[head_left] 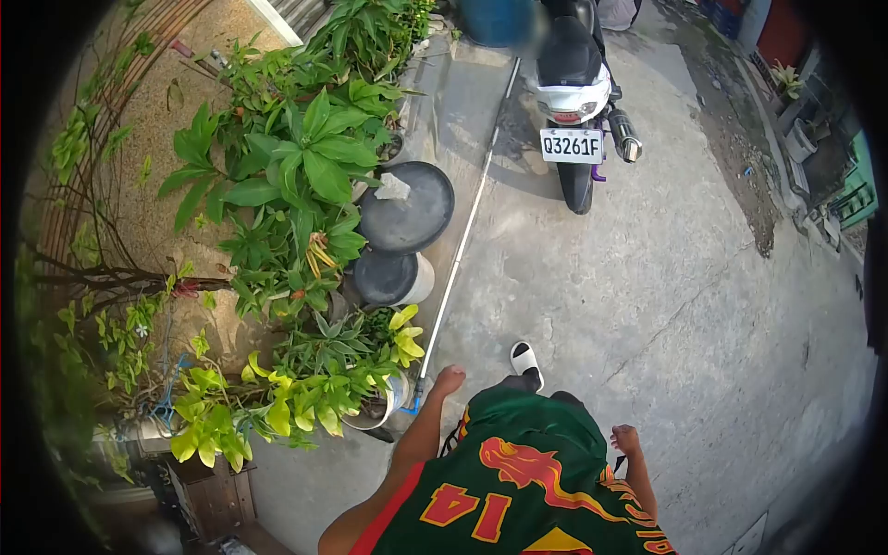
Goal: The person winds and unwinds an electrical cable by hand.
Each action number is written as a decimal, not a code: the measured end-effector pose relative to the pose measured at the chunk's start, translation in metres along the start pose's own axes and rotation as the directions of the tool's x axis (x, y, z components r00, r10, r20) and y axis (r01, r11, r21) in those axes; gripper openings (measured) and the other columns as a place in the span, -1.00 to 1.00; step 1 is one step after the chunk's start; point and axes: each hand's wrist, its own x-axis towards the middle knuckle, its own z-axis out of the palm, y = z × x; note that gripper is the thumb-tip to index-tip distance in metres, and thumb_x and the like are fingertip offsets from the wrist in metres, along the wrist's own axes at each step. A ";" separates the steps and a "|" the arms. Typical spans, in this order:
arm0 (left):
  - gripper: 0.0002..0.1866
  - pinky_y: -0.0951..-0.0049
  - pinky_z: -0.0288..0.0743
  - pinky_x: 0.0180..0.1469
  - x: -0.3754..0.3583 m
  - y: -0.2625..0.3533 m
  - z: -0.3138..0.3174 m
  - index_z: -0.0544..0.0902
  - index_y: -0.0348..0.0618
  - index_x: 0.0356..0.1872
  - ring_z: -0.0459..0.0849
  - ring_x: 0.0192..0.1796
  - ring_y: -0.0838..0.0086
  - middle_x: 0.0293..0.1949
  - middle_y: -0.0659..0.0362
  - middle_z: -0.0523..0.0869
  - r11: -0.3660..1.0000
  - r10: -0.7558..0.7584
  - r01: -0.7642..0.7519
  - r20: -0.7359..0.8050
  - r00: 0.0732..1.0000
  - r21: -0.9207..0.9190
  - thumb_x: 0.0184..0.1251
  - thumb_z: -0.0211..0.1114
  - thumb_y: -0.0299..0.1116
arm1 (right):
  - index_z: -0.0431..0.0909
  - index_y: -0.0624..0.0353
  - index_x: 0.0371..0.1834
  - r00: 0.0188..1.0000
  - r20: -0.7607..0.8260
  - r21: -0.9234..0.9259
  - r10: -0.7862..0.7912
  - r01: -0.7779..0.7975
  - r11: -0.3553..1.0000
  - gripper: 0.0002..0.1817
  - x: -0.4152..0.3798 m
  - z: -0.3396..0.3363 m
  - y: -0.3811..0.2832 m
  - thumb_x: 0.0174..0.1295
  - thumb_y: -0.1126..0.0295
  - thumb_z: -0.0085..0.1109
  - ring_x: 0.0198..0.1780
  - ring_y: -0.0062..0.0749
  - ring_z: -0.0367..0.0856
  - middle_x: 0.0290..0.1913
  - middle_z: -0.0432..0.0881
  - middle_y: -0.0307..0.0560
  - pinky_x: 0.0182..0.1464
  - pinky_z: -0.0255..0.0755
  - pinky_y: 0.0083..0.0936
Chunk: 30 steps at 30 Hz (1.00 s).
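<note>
My left hand (450,379) hangs at my left side with its fingers curled in, and nothing shows in it. It is nearest to the lower end of a long white pipe (460,242) with a blue fitting (413,405), but apart from it. My right hand (625,438) is at my right side, fingers also curled; I see no object in it. A small dark strip shows just below that hand, too small to name. Between the hands are my green jersey (546,421) and one foot in a white slide sandal (528,365).
A parked motorcycle (569,69) stands ahead on the concrete path (638,287). Along the left are leafy plants (319,153), a bucket with a dark top (393,279), a round black lid (407,217) with a stone chunk on it, and a blue drum (495,20).
</note>
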 end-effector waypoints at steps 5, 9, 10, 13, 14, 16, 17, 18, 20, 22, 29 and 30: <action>-0.71 0.41 0.51 0.02 0.134 0.267 -0.108 0.57 -0.26 0.00 0.69 -0.07 0.37 -0.15 0.07 0.72 0.916 0.368 -0.383 -0.134 0.920 -0.115 0.28 0.17 -0.41 | 0.57 0.37 -0.35 0.979 -0.192 0.139 -0.075 0.102 0.985 -0.70 0.076 -0.036 -0.123 0.28 0.27 0.07 -0.59 -0.47 0.56 -0.51 0.63 -0.04 -0.56 0.45 -0.52; -0.69 0.46 0.51 -0.04 0.218 0.358 -0.155 0.56 -0.27 0.03 0.67 -0.15 0.47 -0.19 0.13 0.71 0.893 0.363 -0.356 -0.028 0.931 -0.274 0.29 0.16 -0.42 | 0.59 0.38 -0.35 0.973 -0.124 -0.001 -0.195 0.196 0.981 -0.69 0.131 -0.023 -0.253 0.28 0.27 0.06 -0.55 -0.46 0.57 -0.53 0.63 -0.05 -0.50 0.45 -0.50; -0.70 0.47 0.51 -0.07 0.236 0.367 -0.160 0.56 -0.27 0.03 0.65 -0.18 0.50 -0.21 0.15 0.71 0.896 0.323 -0.294 0.035 0.946 -0.333 0.29 0.16 -0.42 | 0.59 0.38 -0.36 0.967 -0.086 -0.033 -0.238 0.236 0.971 -0.68 0.150 -0.014 -0.286 0.27 0.27 0.06 -0.56 -0.45 0.57 -0.54 0.63 -0.04 -0.50 0.45 -0.48; -0.67 0.48 0.50 -0.24 0.303 0.355 -0.161 0.57 -0.08 0.08 0.62 -0.23 0.59 -0.19 0.27 0.69 0.924 0.248 -0.159 0.231 0.941 -0.348 0.33 0.18 -0.25 | 0.59 0.37 -0.36 0.934 0.028 0.046 -0.355 0.354 0.934 -0.63 0.209 0.007 -0.398 0.30 0.20 0.08 -0.52 -0.44 0.59 -0.55 0.63 -0.08 -0.45 0.44 -0.49; -0.67 0.46 0.49 -0.31 0.320 0.348 -0.162 0.58 -0.08 0.05 0.61 -0.26 0.56 -0.20 0.28 0.67 0.976 0.167 -0.118 0.288 0.943 -0.180 0.31 0.20 -0.21 | 0.60 0.37 -0.35 0.929 0.045 0.120 -0.367 0.360 0.925 -0.63 0.229 0.015 -0.441 0.30 0.19 0.10 -0.51 -0.45 0.59 -0.53 0.63 -0.09 -0.44 0.43 -0.51; -0.66 0.42 0.49 -0.38 0.347 0.335 -0.171 0.63 -0.13 -0.07 0.59 -0.34 0.53 -0.33 0.20 0.66 1.000 -0.001 -0.005 0.405 0.914 0.012 0.23 0.19 -0.15 | 0.60 0.37 -0.30 0.860 0.116 0.026 -0.497 0.497 0.867 -0.68 0.280 0.022 -0.540 0.27 0.25 0.12 -0.48 -0.46 0.58 -0.50 0.63 -0.09 -0.42 0.43 -0.51; -0.64 0.29 0.52 -0.30 0.346 0.353 -0.183 0.65 -0.17 -0.13 0.64 -0.29 0.39 -0.33 0.08 0.68 0.959 -0.135 0.007 0.438 0.889 0.283 0.20 0.17 -0.13 | 0.60 0.37 -0.29 0.823 0.151 -0.033 -0.548 0.558 0.829 -0.70 0.301 0.028 -0.582 0.25 0.27 0.12 -0.47 -0.47 0.57 -0.50 0.62 -0.09 -0.41 0.43 -0.51; -0.62 0.25 0.52 -0.14 0.363 0.353 -0.195 0.66 -0.15 -0.11 0.66 -0.20 0.28 -0.21 0.02 0.68 0.917 -0.039 -0.166 0.498 0.867 0.362 0.17 0.19 -0.11 | 0.59 0.34 -0.24 0.807 0.178 -0.002 -0.563 0.572 0.820 -0.70 0.315 0.032 -0.633 0.27 0.25 0.11 -0.45 -0.50 0.57 -0.45 0.64 -0.11 -0.39 0.44 -0.54; -0.54 0.19 0.40 0.19 0.375 0.391 -0.234 0.63 -0.11 0.03 0.64 0.03 0.07 0.01 -0.05 0.66 0.837 0.039 -0.226 0.359 0.933 0.498 0.15 0.23 -0.07 | 0.57 0.32 -0.18 0.740 0.185 0.153 -0.647 0.628 0.763 -0.70 0.322 0.035 -0.738 0.29 0.25 0.09 -0.39 -0.52 0.58 -0.37 0.65 -0.12 -0.33 0.45 -0.57; -0.56 0.31 0.49 0.05 0.410 0.425 -0.276 0.60 -0.12 0.05 0.69 -0.07 0.24 -0.08 0.05 0.71 0.980 0.136 -0.149 0.098 0.986 0.135 0.17 0.27 -0.15 | 0.56 0.30 -0.13 0.749 0.172 0.233 -0.639 0.600 0.766 -0.67 0.304 0.036 -0.835 0.33 0.20 0.09 -0.35 -0.49 0.59 -0.32 0.65 -0.11 -0.27 0.46 -0.57; -0.73 0.39 0.54 -0.10 0.592 0.484 -0.382 0.71 -0.15 -0.20 0.72 -0.20 0.37 -0.23 0.09 0.75 0.966 0.101 -0.118 -0.084 0.991 -0.231 0.14 0.29 -0.22 | 0.55 0.32 -0.08 0.769 0.351 0.336 -0.535 0.430 0.838 -0.62 0.343 0.075 -0.984 0.37 0.16 0.07 -0.32 -0.47 0.63 -0.24 0.67 -0.05 -0.22 0.50 -0.57; -0.75 0.35 0.54 -0.09 0.604 0.506 -0.395 0.73 -0.13 -0.28 0.72 -0.18 0.32 -0.26 0.06 0.75 0.994 0.058 -0.061 -0.043 0.997 -0.086 0.10 0.30 -0.21 | 0.55 0.32 -0.08 0.771 0.366 0.334 -0.522 0.414 0.846 -0.62 0.350 0.081 -1.002 0.37 0.16 0.07 -0.32 -0.47 0.63 -0.24 0.67 -0.05 -0.22 0.50 -0.57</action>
